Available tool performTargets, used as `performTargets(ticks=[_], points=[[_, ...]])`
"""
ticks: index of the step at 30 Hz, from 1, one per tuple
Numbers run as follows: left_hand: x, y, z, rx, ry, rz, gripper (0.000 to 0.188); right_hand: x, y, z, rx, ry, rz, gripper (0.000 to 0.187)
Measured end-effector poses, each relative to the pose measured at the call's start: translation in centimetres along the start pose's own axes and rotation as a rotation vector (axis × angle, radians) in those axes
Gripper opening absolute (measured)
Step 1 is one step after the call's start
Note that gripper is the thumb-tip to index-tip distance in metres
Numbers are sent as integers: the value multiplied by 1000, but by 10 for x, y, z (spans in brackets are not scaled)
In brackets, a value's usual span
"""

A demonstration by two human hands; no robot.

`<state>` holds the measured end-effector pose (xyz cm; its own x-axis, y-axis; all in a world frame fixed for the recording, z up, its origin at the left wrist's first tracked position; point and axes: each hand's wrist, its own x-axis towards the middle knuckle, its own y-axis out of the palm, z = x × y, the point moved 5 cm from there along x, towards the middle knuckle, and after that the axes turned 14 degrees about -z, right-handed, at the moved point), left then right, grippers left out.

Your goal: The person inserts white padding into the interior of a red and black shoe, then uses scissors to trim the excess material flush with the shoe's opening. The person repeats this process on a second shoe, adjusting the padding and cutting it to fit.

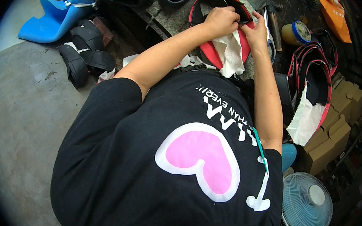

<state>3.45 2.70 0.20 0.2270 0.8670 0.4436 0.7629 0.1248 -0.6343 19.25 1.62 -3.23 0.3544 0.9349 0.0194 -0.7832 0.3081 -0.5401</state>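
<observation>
The person leans over the grey stone-topped counter (173, 17), both bare hands working on a red and black curved piece (212, 50) that lies on it just ahead of the chest; the left hand (221, 20) is closed in a fist-like grip on the upper black edge of that piece, knuckles up; the right hand (256, 32) pinches the same edge just beside it, fingers curled shut on the material, so the two hands nearly touch; a white cloth lining (231, 52) hangs out of the piece below the hands and drapes toward the black shirt with its pink heart (200, 159); to the right of the right hand lies a hammer (273, 28), and just beyond it stands a small yellow tub with a blue lid (297, 32); further right a stack of similar red and black pieces (315, 74) leans on cardboard boxes (333, 133), a white lining spilling from the front one; an orange bag (334, 14) sits at the top right; a pale blue fan (308, 203) stands on the floor at lower right; on the left, black strap-like pieces (83, 54) lie heaped on the concrete floor (18, 109), with a bright blue foam shape (59, 12) beyond them.
</observation>
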Motion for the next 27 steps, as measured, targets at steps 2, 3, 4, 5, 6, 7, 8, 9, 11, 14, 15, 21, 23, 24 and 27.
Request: performTargets(ticks=[2,3,4,5,6,7,8,9,11,14,15,21,23,24,27], points=[[1,3,3,3,-28,5,18,-3,0,5,-37,-18,18,62],[2,3,6,11,-47,15,18,-4,-1,11,-90,-75,-16,62],[2,5,9,24,-77,51,21,-6,-3,16,-149,-119,-45,63],[2,5,12,15,-97,69,21,-8,-4,22,-205,-178,-76,63],[3,6,14,10,-114,72,22,-9,-4,23,-233,-135,-61,63],[4,7,16,5,-132,84,22,-11,-6,26,-267,-149,-82,63],[5,9,17,-23,-129,103,22,-14,-8,31,-300,-181,-111,64],[6,9,19,-49,-125,131,22,-16,-11,35,-350,-195,-135,64],[7,10,21,-95,-113,174,21,-22,-24,37,-256,-111,-109,63],[3,5,20,-144,-85,214,16,-27,-61,44,-326,-177,-109,50],[1,3,19,-163,-80,210,16,-28,-75,47,-451,-252,-130,44],[1,-9,-5,-147,43,75,19,-36,-87,29,-1057,-110,152,35],[4,-13,-14,-52,188,51,18,-36,-81,33,-1036,-193,117,40],[4,-12,-15,-21,179,115,20,-37,-76,33,-1030,-221,125,39],[5,-10,-15,60,188,237,22,-31,-76,28,-950,-124,136,49]])
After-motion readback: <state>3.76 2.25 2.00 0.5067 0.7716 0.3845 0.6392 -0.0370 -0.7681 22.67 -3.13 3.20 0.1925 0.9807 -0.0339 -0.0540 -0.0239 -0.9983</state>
